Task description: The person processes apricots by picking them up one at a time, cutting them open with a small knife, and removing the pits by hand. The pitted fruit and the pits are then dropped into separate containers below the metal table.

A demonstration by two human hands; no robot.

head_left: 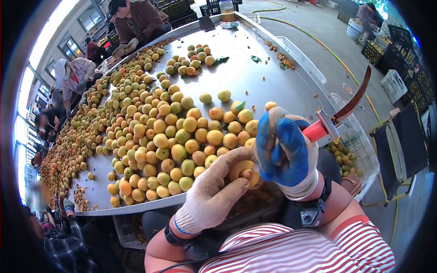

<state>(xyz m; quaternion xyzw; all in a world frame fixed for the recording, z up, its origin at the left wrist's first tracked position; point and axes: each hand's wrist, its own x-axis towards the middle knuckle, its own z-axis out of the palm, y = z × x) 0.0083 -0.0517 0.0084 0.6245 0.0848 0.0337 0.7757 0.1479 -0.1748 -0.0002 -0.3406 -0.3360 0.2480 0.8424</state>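
My left hand point(207, 195), in a soiled white knit glove, pinches a split apricot point(236, 170) between thumb and fingers. Its brown pit point(246, 174) shows in the opened flesh. Close beside the fruit is my right hand point(284, 152), wearing a glove with blue-coated fingers. Those fingers are curled around the red handle of a small sickle point(315, 131), whose rusty curved blade points up and away to the right. The right fingertips come right to the apricot's edge. Many whole apricots point(180, 153) lie on the metal table just beyond both hands.
The metal table point(268, 68) stretches away, with a phone point(206, 23) and a jar point(226, 11) at its far end. Co-workers point(136, 22) line its left side. A crate of fruit point(343, 159), a folding chair point(391, 150) and a yellow hose point(334, 54) are on the right.
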